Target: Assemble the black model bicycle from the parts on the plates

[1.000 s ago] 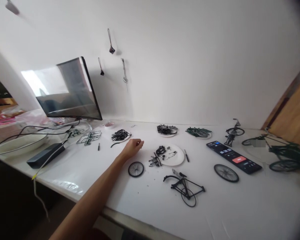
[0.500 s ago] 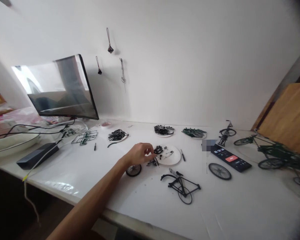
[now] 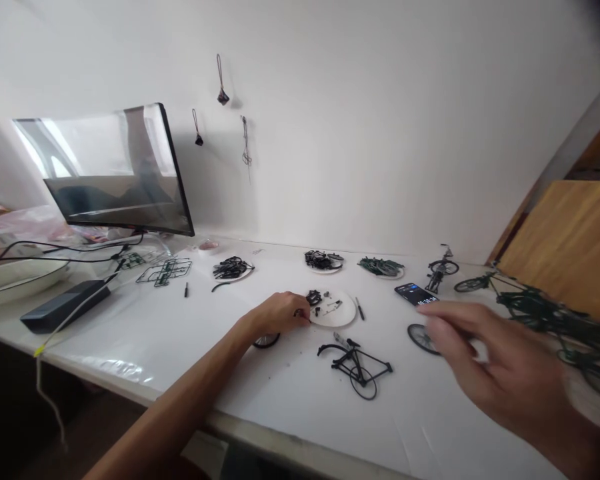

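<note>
My left hand (image 3: 277,315) rests at the left edge of a white paper plate (image 3: 341,312), its fingers curled at a cluster of small black bicycle parts (image 3: 313,298). Whether it grips one, I cannot see. Its palm partly covers a loose spoked model wheel (image 3: 267,341). My right hand (image 3: 495,373), blurred by motion, hangs over the table's right side with fingers apart, close to a second wheel (image 3: 420,337) and a black phone (image 3: 414,294). A black model bicycle frame (image 3: 353,363) with one wheel lies below the plate.
Plates of black and green parts (image 3: 323,261) line the back of the white table, beside a green plastic sprue frame (image 3: 164,272). A small model bicycle (image 3: 441,270) and a larger green one (image 3: 545,313) stand to the right. A monitor (image 3: 115,170), black box (image 3: 65,307) and cables sit left.
My left hand has moved right from the wheel to the plate's edge, among the small parts. My right hand has entered at the right, covering much of the phone and wheel.
</note>
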The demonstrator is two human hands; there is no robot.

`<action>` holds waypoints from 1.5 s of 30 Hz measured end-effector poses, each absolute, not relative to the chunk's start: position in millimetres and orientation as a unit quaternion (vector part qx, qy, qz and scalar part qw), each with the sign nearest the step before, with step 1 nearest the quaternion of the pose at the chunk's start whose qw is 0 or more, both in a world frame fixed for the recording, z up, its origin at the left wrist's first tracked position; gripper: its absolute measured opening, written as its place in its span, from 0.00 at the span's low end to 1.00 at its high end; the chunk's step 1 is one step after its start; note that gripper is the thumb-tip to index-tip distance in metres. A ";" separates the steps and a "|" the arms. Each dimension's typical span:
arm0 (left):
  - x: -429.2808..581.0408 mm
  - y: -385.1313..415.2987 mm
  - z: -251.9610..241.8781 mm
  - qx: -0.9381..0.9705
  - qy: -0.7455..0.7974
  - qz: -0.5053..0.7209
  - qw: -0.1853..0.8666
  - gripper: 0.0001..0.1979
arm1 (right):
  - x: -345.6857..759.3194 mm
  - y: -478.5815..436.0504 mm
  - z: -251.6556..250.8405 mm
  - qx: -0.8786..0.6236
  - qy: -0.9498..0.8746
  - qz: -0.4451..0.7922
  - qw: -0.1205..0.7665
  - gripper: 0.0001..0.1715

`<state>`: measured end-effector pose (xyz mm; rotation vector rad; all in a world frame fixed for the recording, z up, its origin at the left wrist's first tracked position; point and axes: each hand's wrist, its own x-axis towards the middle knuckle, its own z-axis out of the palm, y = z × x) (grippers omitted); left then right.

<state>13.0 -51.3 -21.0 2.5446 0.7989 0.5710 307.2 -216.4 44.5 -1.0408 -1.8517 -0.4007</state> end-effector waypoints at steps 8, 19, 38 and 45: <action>35.4 -75.1 -2.6 0.828 0.283 0.361 0.322 0.10 | 300.9 -133.9 -3.6 -0.434 -0.830 -0.058 0.345 0.13; 114.0 -119.4 -14.0 0.658 0.318 0.476 0.489 0.20 | 277.0 -158.0 -18.2 -0.410 -0.772 0.054 0.482 0.07; 105.6 -210.0 -34.3 0.938 0.238 0.216 -0.129 0.03 | 288.7 -156.7 -12.3 -0.451 -0.800 0.150 0.365 0.09; 88.9 -194.8 -34.5 0.816 0.346 0.388 0.252 0.12 | 303.9 -158.8 -2.8 -0.446 -0.826 0.207 0.275 0.08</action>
